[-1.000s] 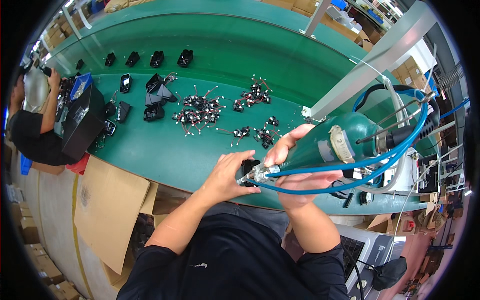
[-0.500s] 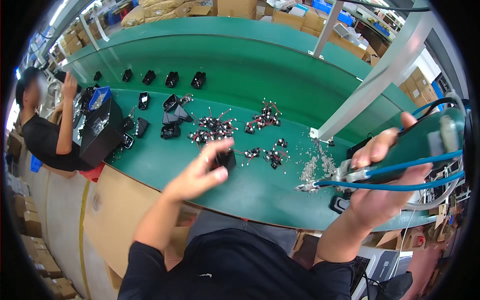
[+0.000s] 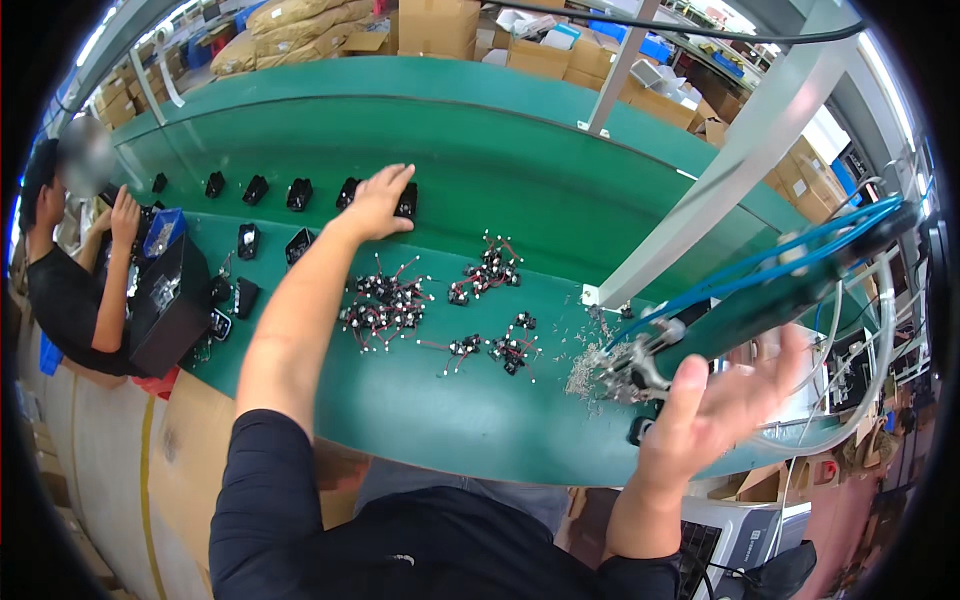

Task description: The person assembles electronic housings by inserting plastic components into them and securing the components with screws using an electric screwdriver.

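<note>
My left hand reaches to the far side of the green bench, its thumb and fingers around a small black plastic housing at the right end of a row of similar housings. My right hand is open, palm up and fingers spread, just below a green-bodied power screwdriver with blue hoses. The screwdriver hangs tilted, its metal tip end over a scatter of small silver screws. Small black parts with red wires lie in clusters at mid-bench.
A white post rises from the bench on the right. At the left stand a black bin and a blue tray, beside a seated co-worker. A grey box sits below the bench at right.
My left hand has carried the black housing from mid-bench to the row at the back. My right hand has let go of the screwdriver and dropped below it; the screwdriver has swung.
</note>
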Tool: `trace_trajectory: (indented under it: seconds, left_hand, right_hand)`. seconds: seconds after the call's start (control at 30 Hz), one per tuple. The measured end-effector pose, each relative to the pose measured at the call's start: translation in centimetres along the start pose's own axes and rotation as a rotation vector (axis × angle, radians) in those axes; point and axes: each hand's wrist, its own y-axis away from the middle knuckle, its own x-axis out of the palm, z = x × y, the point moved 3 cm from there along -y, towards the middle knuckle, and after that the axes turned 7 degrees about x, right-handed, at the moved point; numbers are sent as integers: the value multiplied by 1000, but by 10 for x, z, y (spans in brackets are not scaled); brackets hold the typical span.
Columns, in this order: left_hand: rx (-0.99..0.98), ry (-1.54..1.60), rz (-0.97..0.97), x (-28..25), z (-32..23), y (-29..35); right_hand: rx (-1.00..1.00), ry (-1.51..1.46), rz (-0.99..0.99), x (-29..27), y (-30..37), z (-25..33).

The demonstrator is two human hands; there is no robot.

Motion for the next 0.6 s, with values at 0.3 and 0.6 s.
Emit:
trace_trajectory:
  seconds: [0.3, 0.6]
  left_hand:
    - [-50, 172, -291, -122, -29, 173]
    - [-253, 11, -208, -105, -5, 269]
  right_hand:
    - [-59, 284, 846, 100, 117, -75]
    - [-316, 485, 1003, 128, 132, -100]
